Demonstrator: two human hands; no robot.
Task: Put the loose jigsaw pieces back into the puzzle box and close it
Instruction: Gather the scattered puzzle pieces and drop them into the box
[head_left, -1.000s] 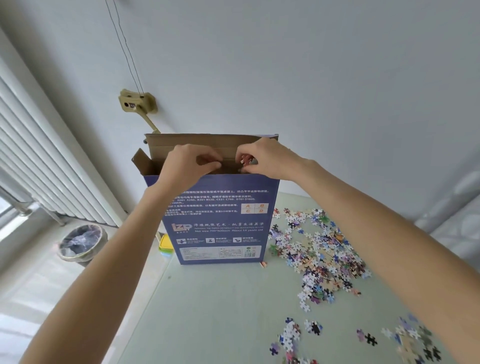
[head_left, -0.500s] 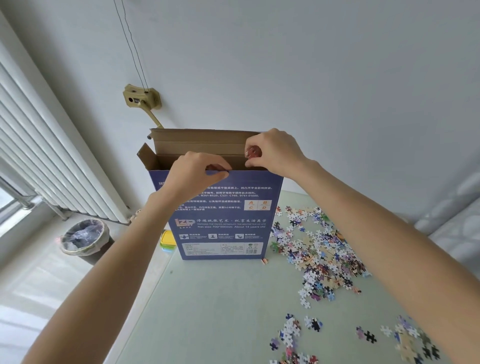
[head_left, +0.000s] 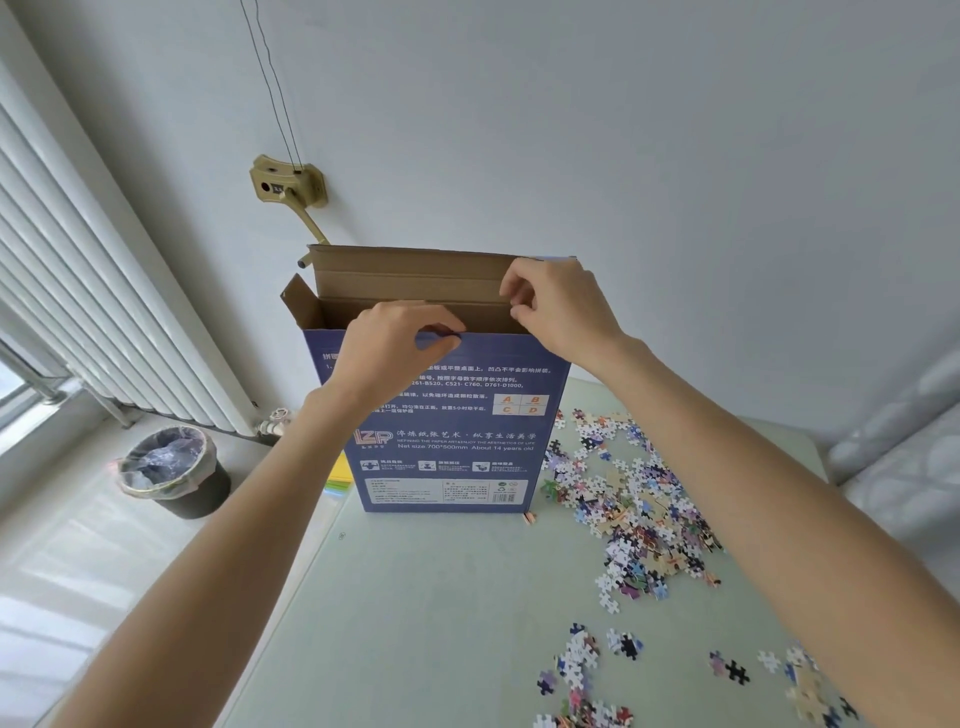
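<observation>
Blue puzzle box (head_left: 447, 426) stands upright, flaps open; your left hand (head_left: 387, 348) pinches its front rim, right hand (head_left: 558, 312) curls at the opening, contents unclear.

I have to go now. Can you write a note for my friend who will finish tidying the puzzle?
Left hand pinches the front top edge of the puzzle box.
Right hand has its fingers curled at the raised top flap; whether it holds a piece cannot be told.
The box stands upright on the table, its top open.
Left to do: many loose jigsaw pieces lie to its right, more at the near edge. Put them in, then close the flap.
</observation>
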